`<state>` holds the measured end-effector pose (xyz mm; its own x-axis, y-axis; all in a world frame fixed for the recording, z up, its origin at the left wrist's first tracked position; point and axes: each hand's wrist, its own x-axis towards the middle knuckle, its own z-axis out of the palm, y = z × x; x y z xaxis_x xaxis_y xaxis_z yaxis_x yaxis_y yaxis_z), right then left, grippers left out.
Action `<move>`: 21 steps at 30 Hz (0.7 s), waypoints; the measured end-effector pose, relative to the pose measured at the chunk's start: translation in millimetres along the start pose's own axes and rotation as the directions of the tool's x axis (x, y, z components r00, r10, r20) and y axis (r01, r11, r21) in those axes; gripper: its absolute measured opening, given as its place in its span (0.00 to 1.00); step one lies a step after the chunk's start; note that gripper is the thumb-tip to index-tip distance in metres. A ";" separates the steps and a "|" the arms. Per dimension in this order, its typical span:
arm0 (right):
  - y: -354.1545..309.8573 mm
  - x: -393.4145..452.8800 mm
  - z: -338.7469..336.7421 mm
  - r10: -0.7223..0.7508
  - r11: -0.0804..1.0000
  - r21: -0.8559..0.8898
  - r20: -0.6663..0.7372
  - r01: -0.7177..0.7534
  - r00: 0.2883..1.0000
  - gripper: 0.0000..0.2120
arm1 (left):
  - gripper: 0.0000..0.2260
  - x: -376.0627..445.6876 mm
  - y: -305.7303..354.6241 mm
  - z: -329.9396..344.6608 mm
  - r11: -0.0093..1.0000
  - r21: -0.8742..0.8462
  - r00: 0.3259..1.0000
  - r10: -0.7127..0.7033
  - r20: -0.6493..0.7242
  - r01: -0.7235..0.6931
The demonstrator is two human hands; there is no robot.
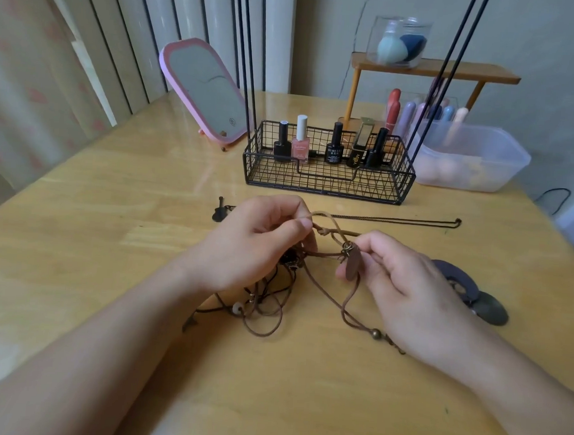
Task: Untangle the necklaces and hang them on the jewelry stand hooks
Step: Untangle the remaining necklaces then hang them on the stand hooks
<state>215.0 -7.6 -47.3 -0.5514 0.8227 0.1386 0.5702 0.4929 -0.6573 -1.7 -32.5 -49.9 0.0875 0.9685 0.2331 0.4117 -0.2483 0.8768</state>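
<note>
Item: tangle of cord necklaces (268, 302), lying on the wooden bench (115, 209) between the person's forearms, partly lifted. Status: still knotted.

Left hand (255, 245): grip pinches a tan cord loop (325, 219) between thumb and forefinger, raised off the bench.

Right hand (398, 274): grip pinches the same brown cord by its oval brown pendant (352, 266); the cord trails down past a bronze bead (376, 333) toward the wrist.

Separated: one dark chain necklace (394, 219) with a small guitar pendant (219, 211), laid straight on the bench just behind the hands, apart from the tangle. Not hung.

Also loose: a dark crescent pendant with a round disc (473, 291) beside the right hand; its cord cannot be traced.

Jewelry stand (327, 173): black wire basket base holding nail polish bottles (300, 142), thin uprights rising out of frame. Hooks not in view; no necklace seen on it.

Judgement: early stage. One piece appears freed, one being worked loose, the remainder tangled; all hanging is left.
</note>
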 end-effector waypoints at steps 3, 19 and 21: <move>0.2 0.7 0.1 0.002 0.990 0.144 0.003 -0.002 1.000 0.12 | 0.06 0.2 1.3 2.6 0.989 -0.143 0.999 0.023 -0.045 -0.029; 1.6 -0.6 2.3 -0.107 0.991 0.084 -0.007 0.107 0.994 0.07 | 0.11 -6.3 9.9 10.0 0.977 0.153 0.988 0.151 -0.018 -0.147; 2.7 -0.4 1.1 -0.100 0.991 0.087 -0.032 0.102 0.994 0.06 | 0.12 -5.0 8.0 7.3 0.995 0.001 0.995 0.095 0.018 -0.095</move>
<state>216.0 -6.9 -49.9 -0.5857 0.7780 0.2273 0.4553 0.5478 -0.7019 7.8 -39.2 -47.1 0.1427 0.9407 0.3077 0.4024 -0.3391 0.8503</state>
